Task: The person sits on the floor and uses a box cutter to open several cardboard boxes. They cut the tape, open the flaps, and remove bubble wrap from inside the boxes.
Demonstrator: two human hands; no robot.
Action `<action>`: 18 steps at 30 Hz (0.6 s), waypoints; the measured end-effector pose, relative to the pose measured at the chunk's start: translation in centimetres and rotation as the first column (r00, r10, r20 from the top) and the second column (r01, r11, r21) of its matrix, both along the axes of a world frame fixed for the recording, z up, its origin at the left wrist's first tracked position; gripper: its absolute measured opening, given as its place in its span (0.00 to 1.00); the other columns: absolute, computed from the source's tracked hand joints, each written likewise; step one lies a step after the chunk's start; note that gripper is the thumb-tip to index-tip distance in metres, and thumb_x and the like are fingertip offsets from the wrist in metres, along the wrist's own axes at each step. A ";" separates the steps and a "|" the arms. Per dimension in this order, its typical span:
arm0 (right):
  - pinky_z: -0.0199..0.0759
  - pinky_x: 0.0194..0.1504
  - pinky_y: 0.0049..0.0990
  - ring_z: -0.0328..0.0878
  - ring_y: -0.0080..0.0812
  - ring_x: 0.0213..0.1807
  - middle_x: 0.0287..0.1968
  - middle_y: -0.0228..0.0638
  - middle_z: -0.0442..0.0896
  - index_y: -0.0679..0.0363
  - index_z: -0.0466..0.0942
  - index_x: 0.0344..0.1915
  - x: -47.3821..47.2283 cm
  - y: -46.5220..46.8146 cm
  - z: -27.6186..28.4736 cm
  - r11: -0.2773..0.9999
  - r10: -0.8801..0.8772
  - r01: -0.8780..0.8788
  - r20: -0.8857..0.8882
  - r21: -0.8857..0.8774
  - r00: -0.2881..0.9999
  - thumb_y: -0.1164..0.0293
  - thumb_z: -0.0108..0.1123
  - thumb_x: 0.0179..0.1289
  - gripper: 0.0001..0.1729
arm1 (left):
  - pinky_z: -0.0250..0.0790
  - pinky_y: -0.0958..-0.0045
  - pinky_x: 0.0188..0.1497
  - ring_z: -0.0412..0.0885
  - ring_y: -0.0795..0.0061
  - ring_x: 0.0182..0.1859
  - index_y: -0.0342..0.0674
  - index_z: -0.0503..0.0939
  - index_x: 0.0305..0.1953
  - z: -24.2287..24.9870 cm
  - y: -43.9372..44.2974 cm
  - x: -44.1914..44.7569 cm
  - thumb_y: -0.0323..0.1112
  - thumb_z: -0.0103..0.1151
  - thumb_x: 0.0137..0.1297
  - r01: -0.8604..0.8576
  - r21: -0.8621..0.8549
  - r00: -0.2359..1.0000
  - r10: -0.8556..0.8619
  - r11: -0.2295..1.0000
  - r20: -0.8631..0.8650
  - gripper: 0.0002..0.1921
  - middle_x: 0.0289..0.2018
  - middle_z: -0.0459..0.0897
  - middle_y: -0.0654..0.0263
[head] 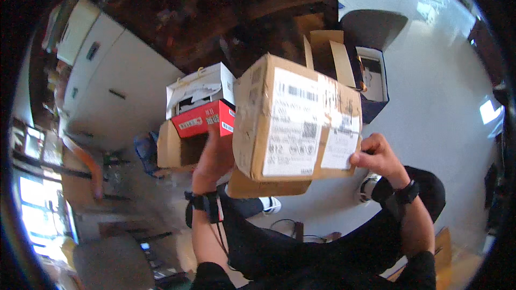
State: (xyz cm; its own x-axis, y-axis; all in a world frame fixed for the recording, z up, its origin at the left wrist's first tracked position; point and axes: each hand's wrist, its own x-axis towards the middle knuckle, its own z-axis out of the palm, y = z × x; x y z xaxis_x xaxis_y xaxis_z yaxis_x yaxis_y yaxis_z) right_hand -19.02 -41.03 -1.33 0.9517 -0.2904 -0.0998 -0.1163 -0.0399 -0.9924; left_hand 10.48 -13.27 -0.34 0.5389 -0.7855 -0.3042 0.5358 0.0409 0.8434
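Observation:
A brown cardboard box point(296, 129) is tilted up in front of me, with printed white labels and clear tape on the face towards me. A loose flap point(268, 188) juts out below it. My right hand point(378, 156) grips its lower right edge, thumb on the label and fingers curled at the side. Blurred, my left hand point(215, 155) is at the box's left side; its fingers are partly hidden, so its hold is unclear. Behind that hand, a red and white carton point(197, 119) with torn white flaps rests above an open brown box point(167, 145).
Behind the held box stand an open cardboard carton point(342, 62) and a dark box with a white interior point(373, 74). A white cabinet point(121, 60) is at the left, and a grey chair point(113, 264) at lower left. A cable point(284, 220) lies between my legs.

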 end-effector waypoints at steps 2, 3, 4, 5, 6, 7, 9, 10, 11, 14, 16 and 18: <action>0.72 0.34 0.24 0.80 0.20 0.31 0.29 0.35 0.88 0.68 0.89 0.38 -0.3 0.2 -1.2 0.996 0.071 -0.074 0.053 0.055 0.996 0.54 0.75 0.60 0.24 | 0.60 0.62 0.71 0.71 0.67 0.68 0.39 0.62 0.74 -0.9 -0.4 -1.6 0.62 0.41 0.78 0.149 0.149 0.984 -0.162 0.978 0.079 0.36 0.67 0.73 0.63; 0.73 0.35 0.24 0.80 0.20 0.31 0.29 0.36 0.88 0.68 0.89 0.38 -0.4 0.1 -1.6 0.997 0.077 -0.077 -0.008 -0.008 0.997 0.54 0.75 0.61 0.24 | 0.63 0.64 0.69 0.72 0.70 0.66 0.40 0.62 0.74 -1.2 -0.7 -2.3 0.58 0.45 0.78 0.143 0.268 0.962 -0.198 0.953 0.190 0.34 0.67 0.73 0.65; 0.73 0.35 0.25 0.80 0.21 0.31 0.30 0.37 0.88 0.67 0.89 0.38 -0.6 -0.1 -1.9 0.993 0.091 -0.095 -0.063 -0.070 0.994 0.54 0.75 0.61 0.24 | 0.66 0.67 0.66 0.73 0.74 0.65 0.41 0.63 0.73 -1.4 -1.1 -2.9 0.54 0.49 0.77 0.125 0.254 0.962 -0.180 0.959 0.206 0.33 0.67 0.73 0.67; 0.73 0.36 0.25 0.81 0.22 0.32 0.30 0.37 0.88 0.67 0.89 0.38 -0.8 -0.4 -2.2 0.985 0.095 -0.108 -0.098 -0.136 0.991 0.54 0.75 0.61 0.23 | 0.67 0.66 0.66 0.73 0.73 0.65 0.42 0.63 0.73 -1.5 -1.4 -3.2 0.51 0.52 0.76 0.094 0.202 0.988 -0.117 0.975 0.105 0.32 0.66 0.74 0.66; 0.73 0.35 0.26 0.80 0.22 0.31 0.29 0.36 0.88 0.66 0.89 0.38 -1.0 -0.8 -2.2 0.980 0.089 -0.114 -0.151 -0.164 0.985 0.53 0.76 0.60 0.24 | 0.68 0.66 0.65 0.74 0.73 0.65 0.43 0.64 0.73 -1.5 -1.7 -3.5 0.48 0.54 0.76 0.116 0.018 0.989 -0.117 0.993 0.085 0.31 0.66 0.74 0.65; 0.73 0.34 0.26 0.80 0.22 0.30 0.28 0.36 0.88 0.65 0.89 0.38 -1.2 -1.1 -2.3 0.976 0.099 -0.126 -0.149 -0.180 0.984 0.52 0.76 0.59 0.24 | 0.68 0.65 0.65 0.73 0.73 0.65 0.44 0.64 0.73 -1.2 -1.9 -3.0 0.47 0.56 0.75 0.244 -0.157 0.969 -0.233 0.957 0.083 0.31 0.65 0.75 0.64; 0.73 0.34 0.26 0.80 0.22 0.30 0.28 0.35 0.88 0.65 0.89 0.37 -1.5 -1.6 -2.2 0.963 0.103 -0.135 -0.141 -0.235 0.985 0.51 0.77 0.59 0.25 | 0.68 0.65 0.65 0.73 0.72 0.65 0.44 0.63 0.73 -1.0 -1.9 -2.7 0.43 0.59 0.72 0.271 -0.231 0.950 -0.221 0.934 0.220 0.32 0.65 0.75 0.62; 0.73 0.33 0.27 0.79 0.21 0.29 0.28 0.35 0.88 0.65 0.89 0.37 -1.7 -1.8 -2.0 0.938 0.065 -0.142 -0.241 -0.318 0.968 0.51 0.77 0.58 0.25 | 0.68 0.65 0.65 0.74 0.71 0.65 0.43 0.62 0.73 -0.9 -1.6 -2.5 0.41 0.61 0.70 0.167 -0.146 0.931 -0.107 0.975 0.349 0.34 0.65 0.75 0.61; 0.73 0.33 0.27 0.78 0.21 0.29 0.28 0.34 0.88 0.65 0.89 0.37 -1.8 -1.9 -1.9 0.948 0.061 -0.111 -0.173 -0.297 0.983 0.52 0.77 0.58 0.24 | 0.68 0.65 0.64 0.74 0.70 0.65 0.42 0.61 0.74 -0.9 -1.3 -2.2 0.38 0.63 0.69 0.075 -0.137 0.873 0.001 0.988 0.487 0.35 0.65 0.75 0.60; 0.74 0.35 0.28 0.78 0.19 0.30 0.28 0.35 0.88 0.64 0.88 0.39 -1.6 -1.6 -1.7 0.956 0.056 -0.086 -0.112 -0.281 0.992 0.54 0.78 0.57 0.23 | 0.67 0.68 0.62 0.74 0.67 0.63 0.40 0.53 0.77 -1.6 -0.3 -2.1 0.33 0.64 0.66 0.164 -0.047 0.972 -0.153 0.985 0.177 0.42 0.64 0.75 0.60; 0.75 0.37 0.29 0.79 0.20 0.30 0.29 0.37 0.88 0.64 0.88 0.40 -1.3 -1.3 -1.5 0.932 0.048 -0.116 -0.202 -0.342 0.978 0.55 0.78 0.56 0.23 | 0.67 0.69 0.61 0.72 0.69 0.63 0.38 0.55 0.76 -2.2 0.2 -2.8 0.47 0.65 0.64 0.251 0.213 0.890 -0.311 0.944 0.332 0.44 0.64 0.74 0.62; 0.76 0.38 0.29 0.80 0.21 0.31 0.29 0.39 0.88 0.63 0.88 0.41 -1.1 -1.2 -1.3 0.916 0.032 -0.118 -0.225 -0.383 0.974 0.56 0.78 0.56 0.22 | 0.66 0.69 0.60 0.70 0.70 0.63 0.36 0.58 0.75 -2.1 0.7 -3.4 0.57 0.65 0.61 0.300 0.177 0.880 -0.343 0.937 0.329 0.48 0.65 0.73 0.63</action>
State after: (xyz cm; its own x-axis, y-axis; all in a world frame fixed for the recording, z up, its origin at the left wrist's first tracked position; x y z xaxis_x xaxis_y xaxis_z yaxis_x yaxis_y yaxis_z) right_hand -20.11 -42.20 -2.62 0.9418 -0.2756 -0.1923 -0.3009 -0.4368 -0.8477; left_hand 7.08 -12.59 -2.47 0.3511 -0.9039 -0.2443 0.1722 -0.1941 0.9658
